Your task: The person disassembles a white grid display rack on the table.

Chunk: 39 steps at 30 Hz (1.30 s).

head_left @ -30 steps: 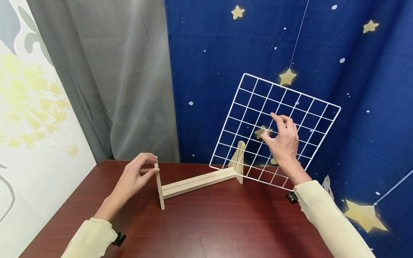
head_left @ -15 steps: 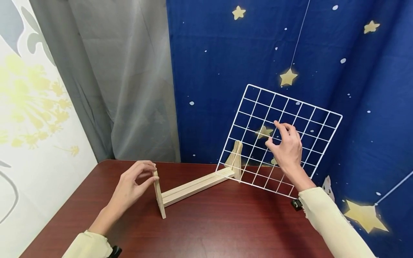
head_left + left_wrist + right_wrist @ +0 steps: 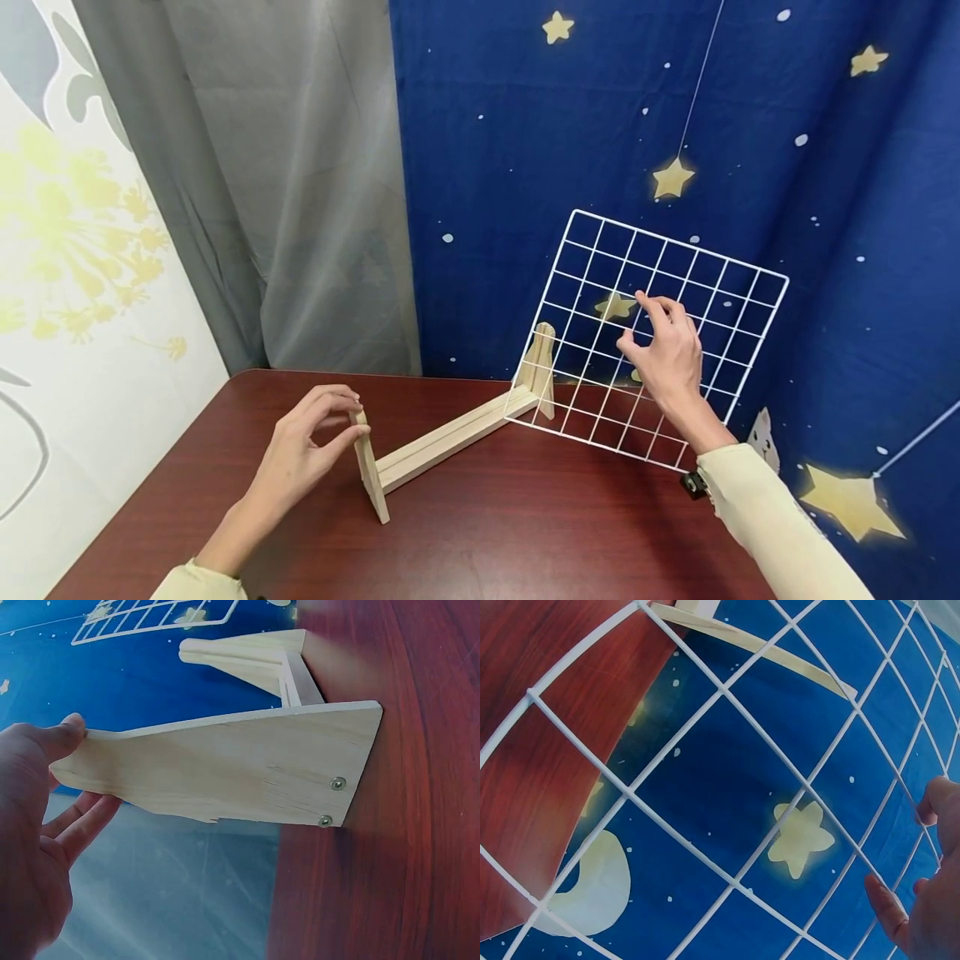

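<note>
My left hand (image 3: 300, 446) grips the narrow top of the near-left upright (image 3: 371, 471) of a pale wooden stand. In the left wrist view this upright is a flat tapered board (image 3: 225, 761) with two bolts (image 3: 338, 784) near its base. A grooved crossbar (image 3: 457, 437) joins it to the far upright (image 3: 546, 335). My right hand (image 3: 667, 350) pinches a white wire grid panel (image 3: 681, 244), which hangs tilted in front of the far upright. The panel's lower left corner overlaps the crossbar's far end; whether they touch I cannot tell.
The stand is on a dark red wooden table (image 3: 480, 550). Behind it hang a grey curtain (image 3: 322, 208) and a blue curtain (image 3: 510, 208) with printed stars. A white flowered curtain (image 3: 82, 417) borders the left side.
The grid panel has come down with my right hand. My left hand has moved lower and slightly left, and the stand's left end has swung towards me.
</note>
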Each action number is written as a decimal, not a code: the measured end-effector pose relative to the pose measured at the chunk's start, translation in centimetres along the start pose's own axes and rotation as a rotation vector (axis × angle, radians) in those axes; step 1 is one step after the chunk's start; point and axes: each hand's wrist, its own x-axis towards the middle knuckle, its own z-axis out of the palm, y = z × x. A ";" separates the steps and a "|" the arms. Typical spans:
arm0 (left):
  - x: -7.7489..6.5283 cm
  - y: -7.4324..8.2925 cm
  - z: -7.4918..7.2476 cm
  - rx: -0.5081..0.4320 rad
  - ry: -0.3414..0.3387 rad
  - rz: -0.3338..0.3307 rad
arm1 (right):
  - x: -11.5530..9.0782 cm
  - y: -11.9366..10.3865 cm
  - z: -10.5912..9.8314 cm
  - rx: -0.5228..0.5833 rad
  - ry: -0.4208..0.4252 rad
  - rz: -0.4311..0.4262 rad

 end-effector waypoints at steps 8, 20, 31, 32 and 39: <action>-0.7 1.0 -0.3 0.037 -0.009 0.047 | -1.3 -0.1 0.4 -0.040 -0.070 -0.030; -1.8 2.6 -0.5 0.017 -0.016 0.079 | -3.1 -1.0 1.4 -0.057 -0.193 -0.083; -2.6 4.3 -0.3 -0.037 -0.051 0.104 | -4.4 -1.6 1.8 -0.061 -0.263 -0.069; -2.7 4.5 -0.3 -0.049 -0.049 0.120 | -4.6 -1.6 1.8 -0.064 -0.274 -0.066; -3.0 5.9 0.2 -0.097 -0.032 0.213 | -5.8 -2.2 2.0 -0.099 -0.373 -0.043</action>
